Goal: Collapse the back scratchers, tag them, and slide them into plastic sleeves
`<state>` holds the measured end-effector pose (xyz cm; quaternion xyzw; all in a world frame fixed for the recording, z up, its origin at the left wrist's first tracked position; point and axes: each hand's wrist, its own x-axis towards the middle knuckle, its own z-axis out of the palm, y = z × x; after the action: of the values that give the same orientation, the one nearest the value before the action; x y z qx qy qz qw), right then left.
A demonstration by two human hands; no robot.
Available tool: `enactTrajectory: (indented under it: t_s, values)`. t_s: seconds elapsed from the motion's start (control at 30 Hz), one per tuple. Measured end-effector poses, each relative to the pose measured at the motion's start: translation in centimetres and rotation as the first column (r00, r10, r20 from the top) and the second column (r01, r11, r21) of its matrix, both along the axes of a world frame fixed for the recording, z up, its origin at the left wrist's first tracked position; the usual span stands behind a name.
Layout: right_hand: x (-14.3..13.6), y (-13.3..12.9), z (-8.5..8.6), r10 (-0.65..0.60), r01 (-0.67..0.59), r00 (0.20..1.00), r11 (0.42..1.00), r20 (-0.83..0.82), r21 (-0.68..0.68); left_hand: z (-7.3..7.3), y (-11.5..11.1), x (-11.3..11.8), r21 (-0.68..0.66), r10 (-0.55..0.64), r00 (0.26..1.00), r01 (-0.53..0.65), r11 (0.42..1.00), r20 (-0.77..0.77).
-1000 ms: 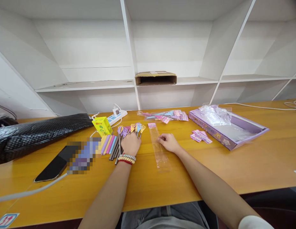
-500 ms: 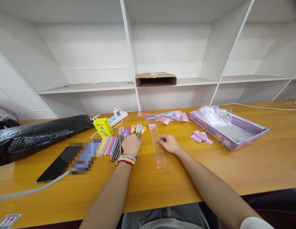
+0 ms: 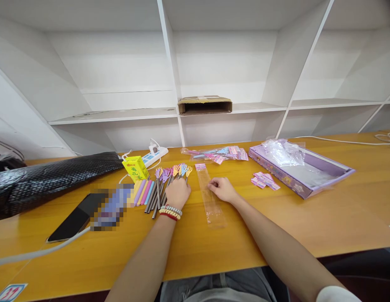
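Observation:
A row of metal rods with colourful hand-shaped heads (image 3: 165, 174) lies on the table. My left hand (image 3: 178, 193) covers the right part of this row, its fingers hidden beneath the back of the hand. Right of it lies a long clear plastic sleeve (image 3: 210, 201) with a pink label at its top. My right hand (image 3: 222, 189) rests at the sleeve's right edge, thumb and forefinger pinched together on it. Several pastel tubes (image 3: 144, 193) lie side by side left of the rods.
Pink cards (image 3: 266, 180) lie right of my right hand. Behind are packed bags (image 3: 217, 154). A purple box (image 3: 278, 173) holds clear bags. At left are a yellow carton (image 3: 136, 168), power strip (image 3: 155, 157), phone (image 3: 77, 218) and black wrapped bundle (image 3: 56, 178).
My left hand has moved slightly right and toward me, uncovering more of the rods. My right hand and the sleeve have stayed in place.

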<state>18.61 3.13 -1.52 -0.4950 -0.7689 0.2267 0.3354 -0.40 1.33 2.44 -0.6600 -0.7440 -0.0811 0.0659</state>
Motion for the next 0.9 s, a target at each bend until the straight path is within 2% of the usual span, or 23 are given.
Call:
enactTrajectory:
  t_s: [0.4,0.67,0.8,0.9]
  values:
    - [-0.1,0.0,0.1,0.009,-0.009,1.000,1.000,0.027,-0.003,-0.5,0.2,0.2,-0.021,-0.025,0.999,0.025,0.999,-0.029]
    - [-0.2,-0.2,0.4,0.000,0.002,0.998,1.000,0.055,-0.026,0.0,0.0,0.4,-0.061,0.011,1.000,-0.010,0.998,0.022]
    - [-0.2,-0.2,0.5,0.003,-0.002,0.999,1.000,0.054,-0.013,0.4,0.2,-0.3,0.025,0.019,0.998,-0.021,0.999,0.062]
    - [-0.1,-0.3,0.5,0.008,-0.007,0.999,1.000,0.050,-0.015,0.7,0.4,-1.3,0.096,0.080,0.994,-0.087,0.992,0.074]
